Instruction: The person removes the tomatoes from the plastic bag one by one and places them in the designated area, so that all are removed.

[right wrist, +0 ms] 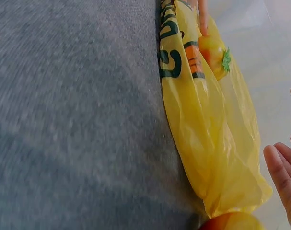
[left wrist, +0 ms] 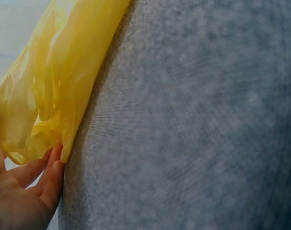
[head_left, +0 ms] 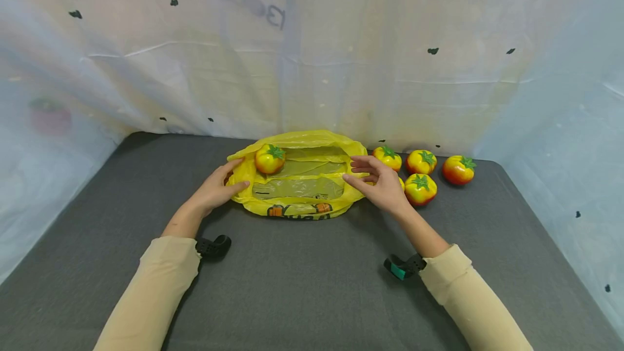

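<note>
A yellow plastic bag with dark and orange print lies with its mouth held wide on the grey table. Inside, at its left end, is one red-and-yellow tomato with a green leafy top. My left hand rests against the bag's left end, thumb and fingers spread around the edge; in the left wrist view, its fingers lie relaxed at the yellow plastic. Over the right rim hovers my right hand, fingers loosely extended and holding nothing. The right wrist view shows those fingers apart from the bag.
Several similar tomatoes sit just right of the bag, among them a front one and one farthest right; another is partly hidden by the right hand. A whitish plastic sheet hangs behind the grey table and along its sides.
</note>
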Demonstrator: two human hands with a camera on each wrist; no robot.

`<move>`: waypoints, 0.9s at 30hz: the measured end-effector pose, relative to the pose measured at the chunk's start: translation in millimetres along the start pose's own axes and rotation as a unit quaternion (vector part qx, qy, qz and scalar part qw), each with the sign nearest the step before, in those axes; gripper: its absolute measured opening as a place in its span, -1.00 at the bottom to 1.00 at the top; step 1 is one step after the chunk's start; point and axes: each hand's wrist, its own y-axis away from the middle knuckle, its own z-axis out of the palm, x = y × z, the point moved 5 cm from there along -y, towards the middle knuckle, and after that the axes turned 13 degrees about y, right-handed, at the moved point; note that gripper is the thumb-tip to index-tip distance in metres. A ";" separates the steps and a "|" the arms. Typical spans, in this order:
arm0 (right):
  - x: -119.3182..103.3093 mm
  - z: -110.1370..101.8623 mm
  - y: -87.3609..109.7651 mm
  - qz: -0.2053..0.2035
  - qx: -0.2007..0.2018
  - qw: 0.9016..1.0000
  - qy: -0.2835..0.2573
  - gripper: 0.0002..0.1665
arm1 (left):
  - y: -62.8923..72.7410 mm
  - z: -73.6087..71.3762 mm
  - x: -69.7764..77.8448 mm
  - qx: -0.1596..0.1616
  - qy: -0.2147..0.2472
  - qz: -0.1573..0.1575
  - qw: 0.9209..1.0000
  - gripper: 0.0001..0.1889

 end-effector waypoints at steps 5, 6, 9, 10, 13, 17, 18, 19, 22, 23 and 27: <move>-6.0 5.3 -2.3 -0.007 0.001 1.000 0.003 -0.45 | 0.1 1.3 1.9 0.003 0.000 0.001 1.000 -0.26; -7.4 6.3 -2.8 -0.007 0.000 1.000 0.006 -0.45 | 0.2 1.4 2.1 0.002 0.000 0.001 1.000 -0.26; -12.0 9.8 -4.5 -0.009 -0.004 1.000 0.005 -0.45 | 0.3 1.5 2.3 0.002 0.001 0.003 1.000 -0.26; -13.5 11.1 -5.1 -0.010 -0.005 1.000 0.003 -0.45 | 0.4 1.5 2.1 0.002 0.002 0.003 1.000 -0.26; -17.0 15.1 -6.5 -0.014 -0.007 1.000 -0.005 -0.45 | 0.5 1.0 0.7 0.003 0.002 0.000 1.000 -0.27; -20.3 19.7 -7.8 -0.016 -0.005 1.000 -0.009 -0.46 | 0.1 0.9 -1.3 0.002 0.000 -0.001 1.000 -0.26; -21.3 21.0 -8.4 -0.017 -0.005 1.000 -0.010 -0.46 | 0.1 1.0 -1.3 0.002 0.001 0.000 1.000 -0.26; -22.4 22.2 -9.0 -0.018 -0.004 1.000 -0.013 -0.46 | 0.0 1.0 -1.3 0.002 0.002 0.001 1.000 -0.26; -25.4 26.5 -11.5 -0.022 -0.005 1.000 -0.016 -0.47 | 0.6 1.0 0.0 0.003 0.001 0.003 1.000 -0.26; -26.9 27.7 -12.3 -0.024 -0.005 1.000 -0.019 -0.47 | 0.8 1.1 0.4 0.003 0.001 0.002 1.000 -0.26; -32.3 32.4 -15.3 -0.020 -0.010 0.999 -0.027 -0.47 | 1.1 0.6 1.7 0.004 0.002 -0.001 1.000 -0.26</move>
